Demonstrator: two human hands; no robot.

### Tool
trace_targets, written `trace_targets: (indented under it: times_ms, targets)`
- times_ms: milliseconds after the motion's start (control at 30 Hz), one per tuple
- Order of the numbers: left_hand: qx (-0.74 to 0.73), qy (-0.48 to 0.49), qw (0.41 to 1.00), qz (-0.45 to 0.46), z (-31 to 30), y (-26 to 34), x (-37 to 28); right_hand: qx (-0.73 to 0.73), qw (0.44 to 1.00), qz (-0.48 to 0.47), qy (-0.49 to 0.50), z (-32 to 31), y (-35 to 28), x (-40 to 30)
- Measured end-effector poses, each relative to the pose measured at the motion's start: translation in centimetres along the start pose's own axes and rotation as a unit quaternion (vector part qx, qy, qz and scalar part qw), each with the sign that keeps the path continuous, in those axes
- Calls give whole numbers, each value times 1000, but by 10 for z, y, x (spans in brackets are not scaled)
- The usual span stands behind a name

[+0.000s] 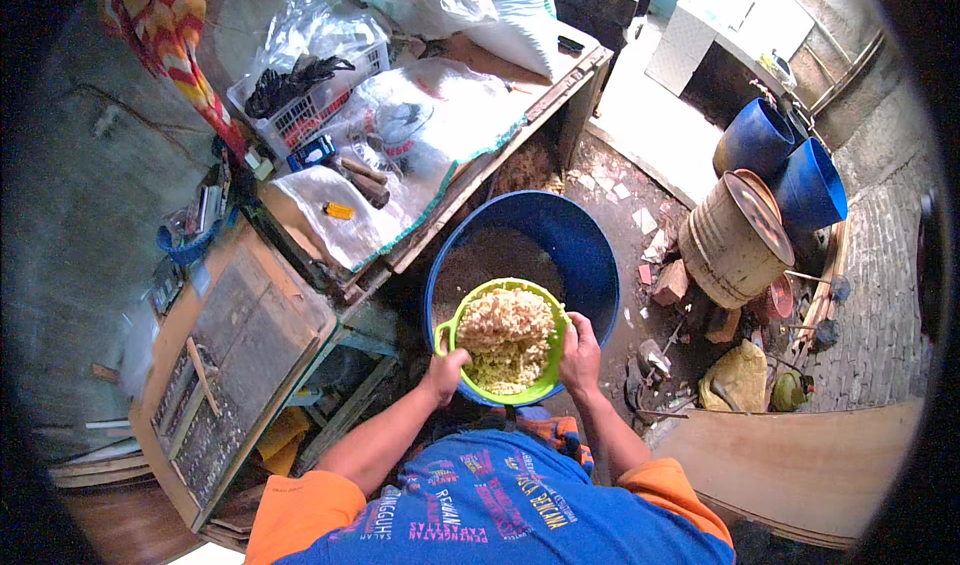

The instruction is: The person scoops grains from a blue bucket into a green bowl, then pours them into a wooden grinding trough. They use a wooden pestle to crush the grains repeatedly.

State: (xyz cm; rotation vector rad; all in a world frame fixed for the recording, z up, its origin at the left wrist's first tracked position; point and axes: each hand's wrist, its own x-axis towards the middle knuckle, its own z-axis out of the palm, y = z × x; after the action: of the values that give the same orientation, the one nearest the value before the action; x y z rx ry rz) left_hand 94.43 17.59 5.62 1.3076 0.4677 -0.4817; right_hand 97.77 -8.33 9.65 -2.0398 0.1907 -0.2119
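A lime-green plastic basin (556, 385) with handles holds a heap of pale, crumbly food-like material (506, 332). My left hand (446, 374) grips its handle on the left side, and my right hand (580, 355) holds the rim on the right. Beneath and around the basin is a large blue plastic drum (592, 242), open at the top; the basin is over its near part. Something dark brown (487, 254) shows inside the drum, too unclear to name. Whether the basin rests on the drum's rim cannot be told.
A wooden table (495, 179) at upper left bears woven sacks, a white plastic basket (367, 62) and an orange lighter (339, 210). On the right stand a rusty metal drum (712, 250) and blue barrels (754, 137). Rubble and brick pieces (670, 284) litter the floor.
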Motion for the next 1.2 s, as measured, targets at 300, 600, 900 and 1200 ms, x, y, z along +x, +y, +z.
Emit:
trace_targets:
  times_ms: [300,600,900,1200]
  targets:
    - [-5,-1,990,139,8,2,-23,24,997,60,-46,-10,5,-20]
    - [-24,-56,992,109,-4,58,-49,36,988,50,-139,-14,-24,0]
    - [52,-132,981,136,-8,104,-72,111,963,2,-246,-1,-44,31]
    - [138,-125,970,156,2,105,-66,106,922,-190,-320,30,-85,53]
